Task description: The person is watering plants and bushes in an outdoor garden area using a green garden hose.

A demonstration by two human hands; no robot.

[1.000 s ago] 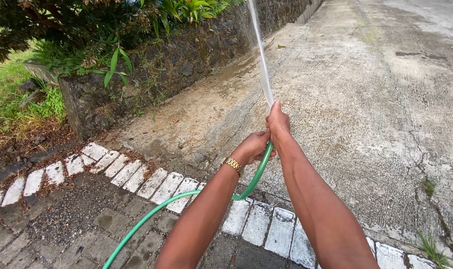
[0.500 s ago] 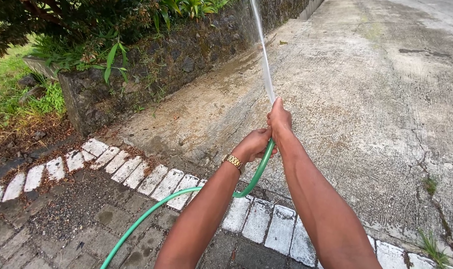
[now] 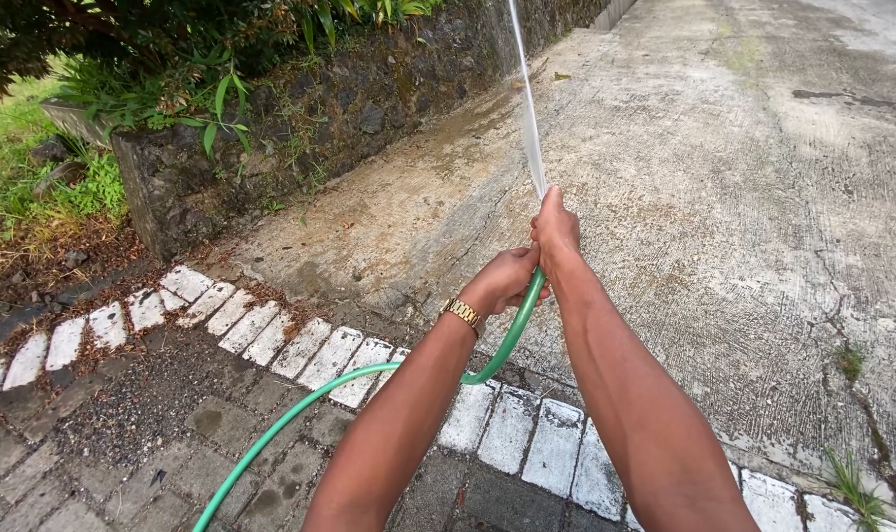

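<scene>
Both hands meet in the middle of the view, with arms reaching out from 6 o'clock. The right hand [image 3: 554, 229] is in front, with its fingers curled tight around the tip of the green garden hose [image 3: 354, 379]. The thumb looks pressed over the opening, so the water jet [image 3: 529, 108] shoots out thin and fast toward 12 o'clock. The left hand [image 3: 507, 279] sits just behind, toward 7 o'clock, and its fingers are wrapped around the hose too. A gold wristwatch [image 3: 460, 313] is on that wrist.

The hose bends down from the hands and runs off toward 7 o'clock over the brick paving [image 3: 162, 433] and the white painted curb bricks [image 3: 300, 355]. It looks soft and bendy, not heavy, but it is likely wet and slippery, and the rushing water probably pushes back. The best place to hold it seems to be near the tip, with two hands close together.

A mossy stone wall [image 3: 300, 138] with leafy plants [image 3: 172, 49] stands at 10 o'clock. The concrete driveway [image 3: 743, 197] fills the right side.
</scene>
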